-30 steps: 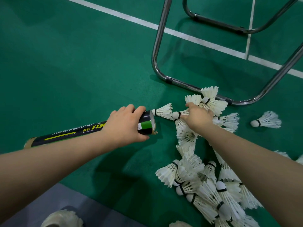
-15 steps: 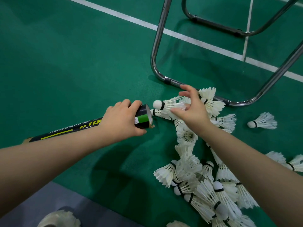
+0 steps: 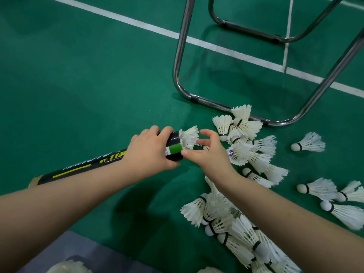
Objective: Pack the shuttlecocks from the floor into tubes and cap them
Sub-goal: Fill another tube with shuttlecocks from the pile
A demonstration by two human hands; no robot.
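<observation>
On the floor [image 3: 88,85], just this side of the chair frame [image 3: 181,66], which step are you working? — Colleague

I'm seating a shuttlecock [image 3: 189,137] in the tube [image 3: 82,168]. Its cork end is sitting hidden inside, and only the feather skirt is sticking out of the open end. My left hand [image 3: 149,152] is gripping the tube near that end, fingers wrapped round it. My right hand [image 3: 209,154] is hovering at the mouth, fingers loosely spread and curved about the skirt, closed on nothing. — Me

What is the next move asking for? — Colleague

I'm judging it wants a straight push on the skirt until it slides in, then a reach to the loose pile [image 3: 248,154] just right of my right hand. — Me

Anything you're missing? — Colleague

I'm not seeing inside the tube, so I can't tell how full it is. Part of its length is lying behind my left forearm. I can't tell whether it is resting on the floor or whether a fingertip is touching the feathers. — Me
</observation>
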